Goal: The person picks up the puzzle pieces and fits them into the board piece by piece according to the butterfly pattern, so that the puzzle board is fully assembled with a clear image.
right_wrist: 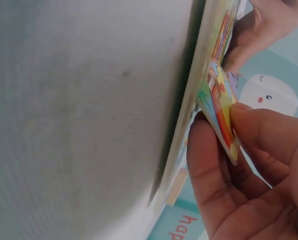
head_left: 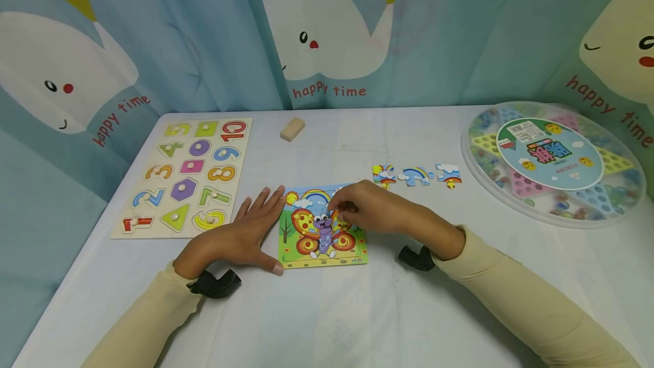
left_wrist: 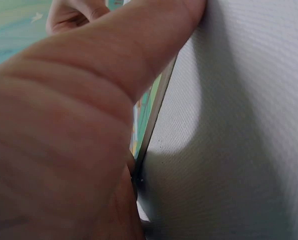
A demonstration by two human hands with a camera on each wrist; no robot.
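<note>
A butterfly puzzle board (head_left: 296,261) lies flat in the middle of the table. My left hand (head_left: 247,237) has its fingers spread along the board's left side, the thumb by its lower left corner. Over the upper right part of the board, my right hand (head_left: 373,209) pinches a puzzle piece. In the right wrist view the tilted piece (right_wrist: 221,110) is between the thumb and fingers of my right hand (right_wrist: 259,170), against the board. The left wrist view shows my left hand (left_wrist: 64,125) beside the board's edge (left_wrist: 156,105).
Three loose puzzle pieces, one with a rainbow (head_left: 416,175), lie right of the board's top. A number board (head_left: 171,231) is at the left, a wooden block (head_left: 293,129) at the back, and a round clear case with marbles (head_left: 549,212) at the right.
</note>
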